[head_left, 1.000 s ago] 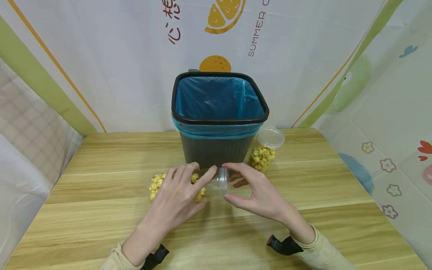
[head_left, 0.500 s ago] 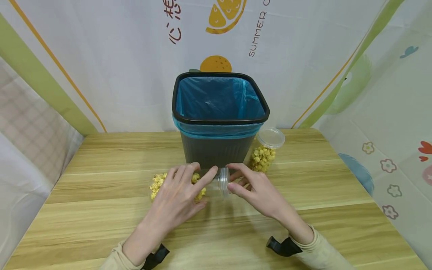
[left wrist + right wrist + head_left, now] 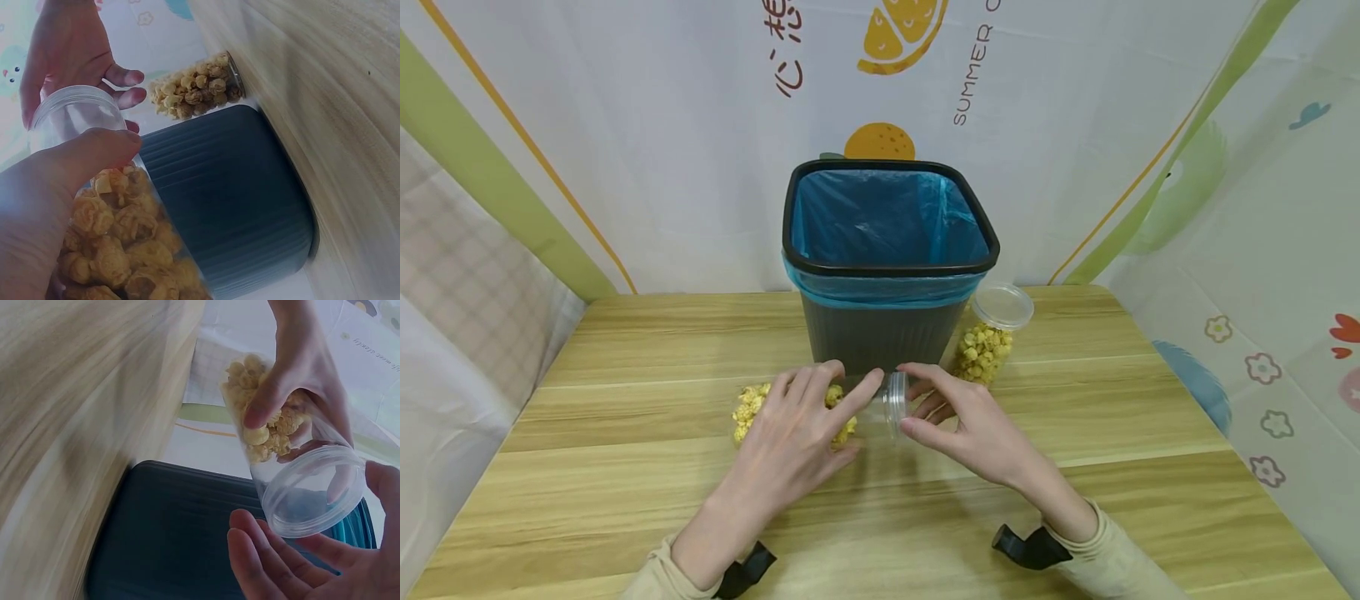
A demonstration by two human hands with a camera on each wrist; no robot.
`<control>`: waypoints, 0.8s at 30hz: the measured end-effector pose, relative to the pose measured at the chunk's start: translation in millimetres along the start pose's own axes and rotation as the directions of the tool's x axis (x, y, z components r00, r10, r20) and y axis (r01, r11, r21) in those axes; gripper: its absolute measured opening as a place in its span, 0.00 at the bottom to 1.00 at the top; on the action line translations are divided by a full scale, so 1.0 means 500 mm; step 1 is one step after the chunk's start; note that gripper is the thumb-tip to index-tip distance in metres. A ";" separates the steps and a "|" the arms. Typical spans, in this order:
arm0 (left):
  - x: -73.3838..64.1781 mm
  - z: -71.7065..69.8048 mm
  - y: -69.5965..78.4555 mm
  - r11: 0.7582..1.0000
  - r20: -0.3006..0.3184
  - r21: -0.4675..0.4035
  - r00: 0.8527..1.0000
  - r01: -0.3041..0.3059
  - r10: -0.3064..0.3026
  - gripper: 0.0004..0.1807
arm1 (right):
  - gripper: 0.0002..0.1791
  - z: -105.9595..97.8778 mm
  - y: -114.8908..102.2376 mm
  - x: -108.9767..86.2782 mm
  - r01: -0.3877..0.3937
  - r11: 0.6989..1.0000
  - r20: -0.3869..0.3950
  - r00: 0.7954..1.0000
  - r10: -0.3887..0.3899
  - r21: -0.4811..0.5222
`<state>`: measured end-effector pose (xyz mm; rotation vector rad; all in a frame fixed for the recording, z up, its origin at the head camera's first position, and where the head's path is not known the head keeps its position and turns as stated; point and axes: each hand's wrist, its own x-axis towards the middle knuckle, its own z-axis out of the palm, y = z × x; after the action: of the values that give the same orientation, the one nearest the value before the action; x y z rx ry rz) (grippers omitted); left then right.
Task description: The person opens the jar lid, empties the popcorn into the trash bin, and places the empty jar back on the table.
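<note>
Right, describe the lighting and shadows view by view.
Head view: bright, with soft shadows on the table and glints on the blue liner; left wrist view: dimmer, with a washed-out patch on the left hand; right wrist view: dim, with blurry shadows on the table and reflections on the jar.

Just below the middle of the head view, I hold a clear cylindrical jar (image 3: 275,459) on its side, my left fingers (image 3: 859,398) partly covering it. Its round, ridged, see-through end (image 3: 897,404) faces right; puffed yellow popcorn (image 3: 125,250) fills the left part inside.
</note>
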<state>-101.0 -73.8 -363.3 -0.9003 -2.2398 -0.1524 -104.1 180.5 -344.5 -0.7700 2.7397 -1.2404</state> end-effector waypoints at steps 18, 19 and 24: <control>-0.002 -0.001 -0.006 1.000 0.026 0.015 1.000 0.013 -0.014 0.53 | 0.44 -0.002 0.006 -0.003 0.224 0.973 -0.010 0.974 -0.225 -0.056; -0.002 0.000 -0.006 1.000 0.026 0.014 1.000 0.013 -0.013 0.53 | 0.45 -0.001 0.005 -0.003 0.212 0.976 -0.014 0.977 -0.213 -0.057; -0.002 0.001 -0.003 1.000 0.020 0.004 1.000 0.007 -0.007 0.53 | 0.39 0.003 0.001 -0.003 0.113 0.993 -0.033 0.993 -0.114 -0.025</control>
<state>-101.7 -75.5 -363.9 -0.8954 -2.2613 -0.1426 -102.8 180.4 -346.2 -0.9270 2.7779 -1.2553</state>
